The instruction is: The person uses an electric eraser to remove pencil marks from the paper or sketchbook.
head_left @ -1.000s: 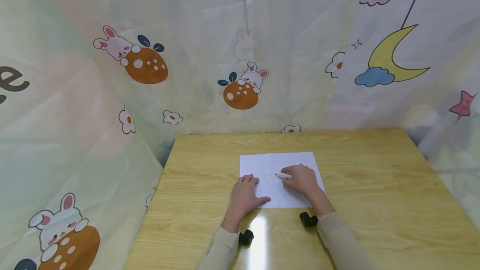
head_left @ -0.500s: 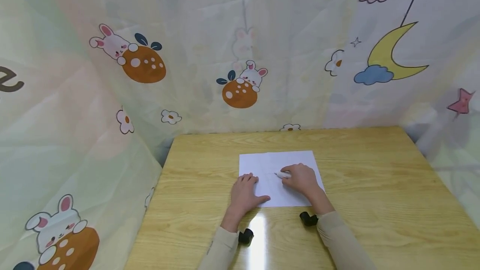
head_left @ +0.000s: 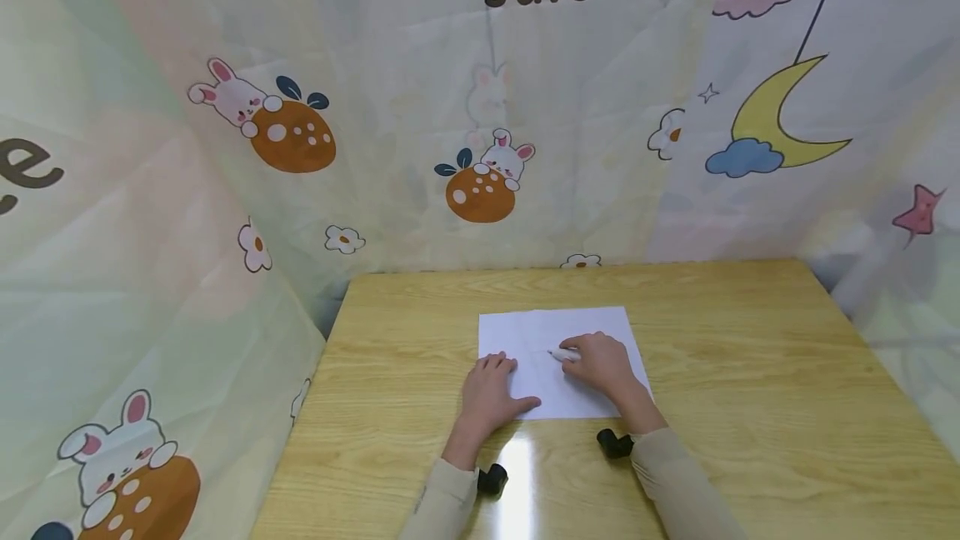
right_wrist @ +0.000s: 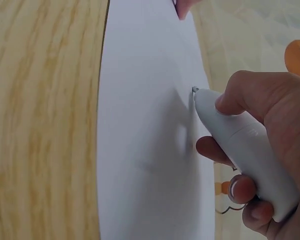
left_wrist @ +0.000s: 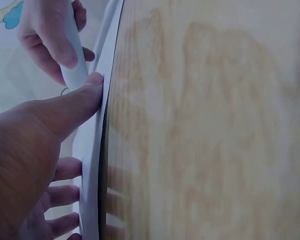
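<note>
A white sheet of paper [head_left: 536, 327] lies on the wooden table. My left hand [head_left: 489, 390] rests on its lower left part, fingers spread and thumb out along the near edge. My right hand [head_left: 603, 365] grips a thick white pen-shaped tool [head_left: 564, 353] over the middle of the sheet. In the right wrist view, the tool [right_wrist: 250, 150] has a small metal tip pointing at the paper [right_wrist: 145, 115], with thumb and fingers curled around its smooth body. A faint line shows on the sheet just left of the tip in the head view.
The wooden table [head_left: 750, 373] extends on both sides of the paper. A printed fabric backdrop [head_left: 405, 107] hangs behind it and at the sides. Black wrist-worn pieces [head_left: 492, 480] sit by both sleeves, and a bright reflection lies near the front.
My right hand has shifted very slightly left with the white tool. The left hand stays in place on the paper. The head view has tilted a little.
</note>
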Demonstrator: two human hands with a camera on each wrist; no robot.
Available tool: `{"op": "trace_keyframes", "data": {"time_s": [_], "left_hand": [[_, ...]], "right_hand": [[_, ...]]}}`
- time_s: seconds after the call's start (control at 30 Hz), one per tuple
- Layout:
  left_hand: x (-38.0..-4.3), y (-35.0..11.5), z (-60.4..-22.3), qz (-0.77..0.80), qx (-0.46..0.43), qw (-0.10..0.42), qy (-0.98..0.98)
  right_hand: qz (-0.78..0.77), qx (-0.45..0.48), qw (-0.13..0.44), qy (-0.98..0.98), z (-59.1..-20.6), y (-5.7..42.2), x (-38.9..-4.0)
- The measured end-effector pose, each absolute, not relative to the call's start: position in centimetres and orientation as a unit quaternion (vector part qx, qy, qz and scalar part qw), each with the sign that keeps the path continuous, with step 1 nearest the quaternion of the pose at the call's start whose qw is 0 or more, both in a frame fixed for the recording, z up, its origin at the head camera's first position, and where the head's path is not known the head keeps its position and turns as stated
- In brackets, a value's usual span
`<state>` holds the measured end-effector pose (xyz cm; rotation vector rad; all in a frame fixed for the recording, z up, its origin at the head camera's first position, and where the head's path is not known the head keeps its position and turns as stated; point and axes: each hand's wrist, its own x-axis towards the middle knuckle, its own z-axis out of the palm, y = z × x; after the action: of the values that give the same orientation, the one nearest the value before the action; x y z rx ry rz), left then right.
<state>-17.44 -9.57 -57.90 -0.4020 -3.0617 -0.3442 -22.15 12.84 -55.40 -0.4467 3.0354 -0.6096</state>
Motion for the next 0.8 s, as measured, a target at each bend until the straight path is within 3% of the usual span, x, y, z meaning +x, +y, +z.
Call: {"op": "trace_keyframes", "data": {"time_s": [0.8], "left_hand": [[-17.61, -9.69, -58.46, -0.121, -0.133, 0.023, -0.983]], "right_hand": [[-0.198, -0.127, 0.004, 0.972, -55.77, 12.64, -21.98]]}}
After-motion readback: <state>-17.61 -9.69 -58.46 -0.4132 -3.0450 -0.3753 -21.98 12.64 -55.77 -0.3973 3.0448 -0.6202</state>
